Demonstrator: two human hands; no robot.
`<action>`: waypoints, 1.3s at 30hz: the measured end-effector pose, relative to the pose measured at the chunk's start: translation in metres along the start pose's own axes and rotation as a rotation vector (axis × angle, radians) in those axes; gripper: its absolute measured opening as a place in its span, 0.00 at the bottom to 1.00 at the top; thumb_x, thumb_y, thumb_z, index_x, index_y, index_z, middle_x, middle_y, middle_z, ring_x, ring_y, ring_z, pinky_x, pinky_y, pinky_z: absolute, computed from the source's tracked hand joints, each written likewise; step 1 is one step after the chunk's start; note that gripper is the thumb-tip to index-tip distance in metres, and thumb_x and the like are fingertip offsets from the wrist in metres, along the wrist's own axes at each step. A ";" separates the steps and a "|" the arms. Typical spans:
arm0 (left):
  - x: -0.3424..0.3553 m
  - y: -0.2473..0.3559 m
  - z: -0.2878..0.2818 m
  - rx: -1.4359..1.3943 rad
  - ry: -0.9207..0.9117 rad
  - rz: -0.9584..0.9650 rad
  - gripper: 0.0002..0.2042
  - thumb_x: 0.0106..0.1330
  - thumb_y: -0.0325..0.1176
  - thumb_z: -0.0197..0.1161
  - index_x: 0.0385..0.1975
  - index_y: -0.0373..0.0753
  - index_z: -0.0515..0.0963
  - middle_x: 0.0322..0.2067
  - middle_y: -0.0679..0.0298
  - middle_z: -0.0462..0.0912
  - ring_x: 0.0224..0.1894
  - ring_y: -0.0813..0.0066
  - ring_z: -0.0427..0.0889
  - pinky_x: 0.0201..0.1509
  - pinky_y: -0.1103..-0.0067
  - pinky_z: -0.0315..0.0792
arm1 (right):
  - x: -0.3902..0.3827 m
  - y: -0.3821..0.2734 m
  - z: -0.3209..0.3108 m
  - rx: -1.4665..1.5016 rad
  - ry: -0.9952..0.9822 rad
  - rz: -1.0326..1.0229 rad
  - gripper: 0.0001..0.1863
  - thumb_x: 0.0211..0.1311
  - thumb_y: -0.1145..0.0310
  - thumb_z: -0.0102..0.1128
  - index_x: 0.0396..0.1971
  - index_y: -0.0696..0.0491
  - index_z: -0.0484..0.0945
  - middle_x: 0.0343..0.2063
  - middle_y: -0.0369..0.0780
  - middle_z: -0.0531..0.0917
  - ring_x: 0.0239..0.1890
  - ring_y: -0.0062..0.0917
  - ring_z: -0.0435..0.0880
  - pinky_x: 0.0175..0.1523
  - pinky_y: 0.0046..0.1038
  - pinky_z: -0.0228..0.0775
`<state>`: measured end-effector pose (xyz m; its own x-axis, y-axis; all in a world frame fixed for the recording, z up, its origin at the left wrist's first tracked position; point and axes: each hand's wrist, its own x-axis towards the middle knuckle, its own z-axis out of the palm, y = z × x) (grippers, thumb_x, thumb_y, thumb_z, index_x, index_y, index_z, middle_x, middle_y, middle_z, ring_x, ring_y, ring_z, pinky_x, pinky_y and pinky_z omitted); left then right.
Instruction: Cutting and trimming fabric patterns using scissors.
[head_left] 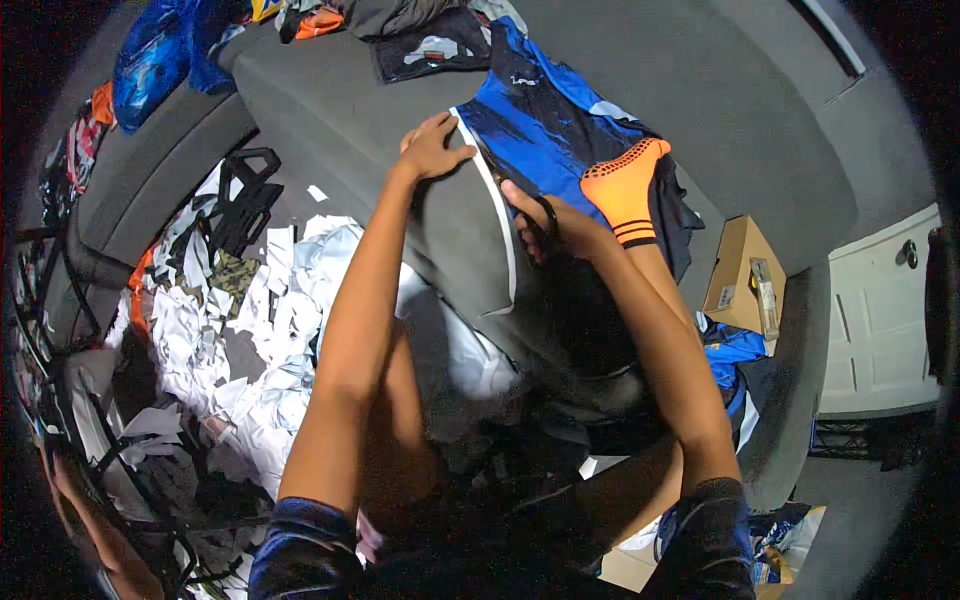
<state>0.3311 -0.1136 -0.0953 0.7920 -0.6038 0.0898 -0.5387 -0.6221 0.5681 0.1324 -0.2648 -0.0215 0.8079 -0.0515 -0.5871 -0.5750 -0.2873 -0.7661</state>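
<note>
My left hand (437, 148) is at the top end of a narrow white strip (492, 185) along the edge of a blue and black garment (545, 125). Its thumb and fingers grip the cloth there. Black-handled scissors (546, 222) are in my right hand (565, 225), close to the same white edge; their blades are mostly hidden by the hand and dark cloth. The garment lies spread over the grey sofa. A foot in an orange sock (622, 190) with black bands rests on its right side.
White cloth scraps (200, 335) pile up on the left, beside a black strap-like item (245, 200). A blue plastic bag (155, 60) lies on the far left of the sofa (320, 110). To the right stand a cardboard box (738, 280) and a white door (880, 310).
</note>
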 end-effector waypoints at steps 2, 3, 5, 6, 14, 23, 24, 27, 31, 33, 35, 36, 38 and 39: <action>0.001 -0.002 0.000 -0.085 0.035 -0.011 0.43 0.47 0.67 0.53 0.63 0.50 0.58 0.64 0.64 0.55 0.66 0.63 0.52 0.64 0.63 0.47 | 0.001 0.000 -0.002 0.028 -0.036 -0.004 0.34 0.48 0.28 0.48 0.17 0.50 0.65 0.14 0.36 0.67 0.14 0.23 0.65 0.20 0.22 0.57; 0.001 -0.003 0.001 -0.116 0.049 -0.033 0.40 0.49 0.66 0.53 0.63 0.52 0.60 0.64 0.66 0.57 0.65 0.63 0.54 0.63 0.63 0.49 | 0.002 0.000 -0.002 0.055 -0.055 0.006 0.34 0.48 0.29 0.49 0.17 0.50 0.65 0.13 0.35 0.67 0.14 0.22 0.65 0.20 0.22 0.57; 0.001 -0.003 0.006 -0.052 0.078 -0.020 0.39 0.50 0.66 0.53 0.62 0.53 0.60 0.64 0.66 0.58 0.64 0.63 0.56 0.62 0.63 0.51 | 0.003 -0.001 -0.003 0.037 -0.045 0.010 0.33 0.48 0.29 0.50 0.17 0.49 0.65 0.13 0.35 0.67 0.14 0.22 0.65 0.20 0.22 0.57; 0.001 -0.003 0.009 0.017 0.108 -0.026 0.39 0.50 0.66 0.53 0.62 0.55 0.60 0.63 0.67 0.58 0.64 0.62 0.57 0.61 0.63 0.53 | 0.003 -0.001 -0.002 0.038 -0.023 -0.005 0.33 0.47 0.29 0.51 0.16 0.49 0.65 0.12 0.34 0.67 0.13 0.21 0.65 0.19 0.22 0.56; 0.003 -0.005 0.009 0.172 0.117 -0.040 0.39 0.50 0.67 0.53 0.62 0.57 0.60 0.64 0.69 0.57 0.64 0.61 0.57 0.60 0.60 0.55 | 0.002 -0.002 0.000 -0.027 0.009 -0.079 0.34 0.47 0.29 0.51 0.14 0.49 0.64 0.11 0.34 0.66 0.12 0.21 0.65 0.19 0.21 0.56; 0.003 -0.001 0.003 0.183 -0.001 -0.081 0.44 0.45 0.69 0.54 0.63 0.55 0.59 0.66 0.70 0.52 0.65 0.64 0.54 0.61 0.64 0.52 | 0.001 -0.001 0.004 -0.080 0.090 -0.133 0.34 0.48 0.29 0.49 0.14 0.50 0.65 0.11 0.35 0.66 0.12 0.22 0.65 0.19 0.20 0.56; 0.003 -0.001 0.002 0.177 0.017 -0.071 0.44 0.45 0.69 0.54 0.63 0.55 0.59 0.66 0.70 0.52 0.65 0.64 0.54 0.61 0.64 0.52 | 0.000 -0.001 0.004 -0.078 0.087 -0.133 0.34 0.48 0.29 0.49 0.14 0.50 0.65 0.11 0.35 0.66 0.12 0.22 0.65 0.19 0.20 0.56; 0.003 -0.001 0.001 0.155 0.001 -0.071 0.44 0.44 0.68 0.55 0.64 0.55 0.58 0.66 0.70 0.52 0.65 0.64 0.53 0.62 0.64 0.52 | -0.001 -0.002 0.006 -0.089 0.080 -0.143 0.34 0.48 0.29 0.50 0.14 0.50 0.65 0.11 0.35 0.66 0.12 0.21 0.64 0.19 0.21 0.56; 0.000 -0.003 0.000 0.156 -0.002 -0.077 0.44 0.44 0.68 0.56 0.64 0.55 0.58 0.66 0.70 0.51 0.65 0.64 0.54 0.62 0.64 0.52 | 0.001 -0.001 0.007 -0.099 0.075 -0.129 0.34 0.48 0.30 0.50 0.14 0.50 0.65 0.11 0.35 0.67 0.12 0.22 0.64 0.19 0.21 0.56; 0.002 -0.001 0.001 0.155 -0.010 -0.076 0.44 0.44 0.68 0.56 0.64 0.54 0.58 0.66 0.71 0.51 0.65 0.64 0.54 0.62 0.64 0.52 | 0.003 0.001 0.004 -0.105 0.081 -0.113 0.33 0.48 0.30 0.50 0.15 0.50 0.65 0.11 0.35 0.67 0.12 0.22 0.64 0.19 0.21 0.56; 0.004 0.001 0.002 0.155 0.000 -0.069 0.45 0.44 0.68 0.56 0.64 0.54 0.58 0.66 0.71 0.51 0.65 0.64 0.53 0.62 0.64 0.52 | 0.005 0.003 0.001 -0.111 0.070 -0.118 0.33 0.48 0.30 0.50 0.15 0.50 0.65 0.11 0.35 0.67 0.12 0.22 0.65 0.19 0.21 0.56; 0.004 0.000 0.002 0.157 -0.003 -0.069 0.45 0.43 0.68 0.56 0.64 0.54 0.58 0.66 0.71 0.51 0.65 0.64 0.53 0.61 0.64 0.52 | 0.007 0.005 0.000 -0.110 0.049 -0.129 0.33 0.48 0.30 0.50 0.15 0.50 0.65 0.11 0.35 0.67 0.12 0.22 0.65 0.19 0.21 0.56; 0.003 -0.001 0.000 0.168 -0.025 -0.081 0.45 0.43 0.68 0.56 0.64 0.54 0.58 0.66 0.71 0.51 0.65 0.65 0.53 0.61 0.64 0.52 | 0.010 0.005 -0.002 -0.115 0.000 -0.125 0.33 0.48 0.30 0.50 0.15 0.50 0.65 0.11 0.35 0.67 0.12 0.22 0.65 0.19 0.21 0.57; 0.003 -0.002 -0.001 0.163 -0.006 -0.075 0.45 0.43 0.68 0.56 0.64 0.54 0.58 0.66 0.71 0.51 0.65 0.65 0.53 0.61 0.64 0.52 | 0.012 0.005 -0.002 -0.112 0.002 -0.154 0.33 0.48 0.30 0.50 0.15 0.50 0.65 0.11 0.35 0.67 0.12 0.22 0.65 0.19 0.21 0.57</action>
<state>0.3345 -0.1133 -0.0957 0.8306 -0.5549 0.0470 -0.5175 -0.7379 0.4332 0.1395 -0.2693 -0.0322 0.8854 -0.0010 -0.4648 -0.4270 -0.3965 -0.8127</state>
